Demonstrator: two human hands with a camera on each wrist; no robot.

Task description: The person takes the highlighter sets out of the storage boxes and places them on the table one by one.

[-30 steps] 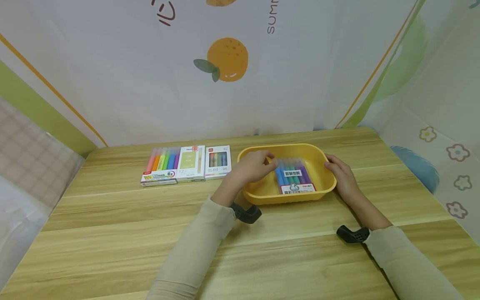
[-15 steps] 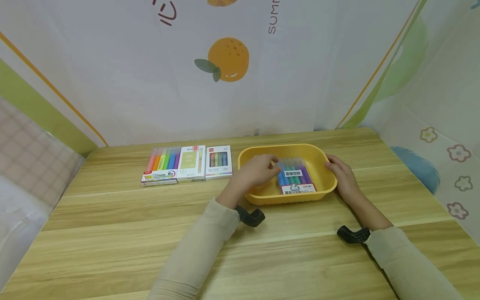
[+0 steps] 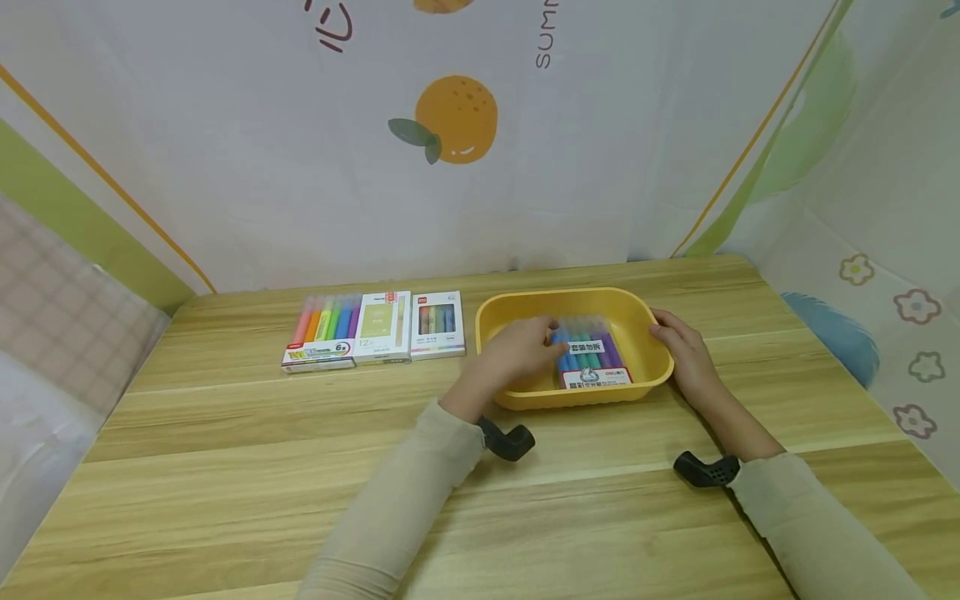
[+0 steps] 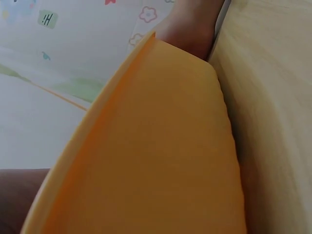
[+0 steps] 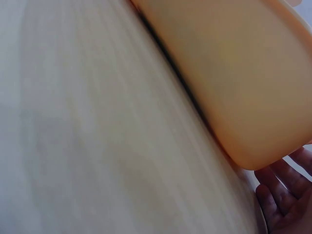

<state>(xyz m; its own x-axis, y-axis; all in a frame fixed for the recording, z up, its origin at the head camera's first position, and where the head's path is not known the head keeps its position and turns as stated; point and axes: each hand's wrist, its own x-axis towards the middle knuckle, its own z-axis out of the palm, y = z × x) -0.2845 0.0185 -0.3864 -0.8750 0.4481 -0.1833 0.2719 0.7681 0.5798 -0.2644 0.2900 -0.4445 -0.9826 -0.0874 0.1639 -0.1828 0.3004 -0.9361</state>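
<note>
A yellow plastic basket (image 3: 570, 402) stands on the table in the head view. Inside it lies a clear pack of markers (image 3: 588, 354) in blue, green and purple, with a white label. My left hand (image 3: 519, 350) reaches over the basket's near left rim, thumb and fingers at the pack's left edge; whether they pinch it is not clear. With my right hand (image 3: 684, 354) I hold the basket's right end, thumb at the rim. The left wrist view shows the basket's outer wall (image 4: 161, 136); in the right wrist view, fingers (image 5: 282, 183) lie against its end.
Left of the basket, in a row, lie a pack of highlighters (image 3: 322, 329), a white and yellow-green box (image 3: 382, 327) and a small white box of pens (image 3: 438, 325). A printed cloth (image 3: 585, 167) hangs behind the wooden table (image 3: 247, 467).
My left hand has moved slightly right inside the basket, up to the marker pack's left edge. The right hand, the basket and the pack stay where they were.
</note>
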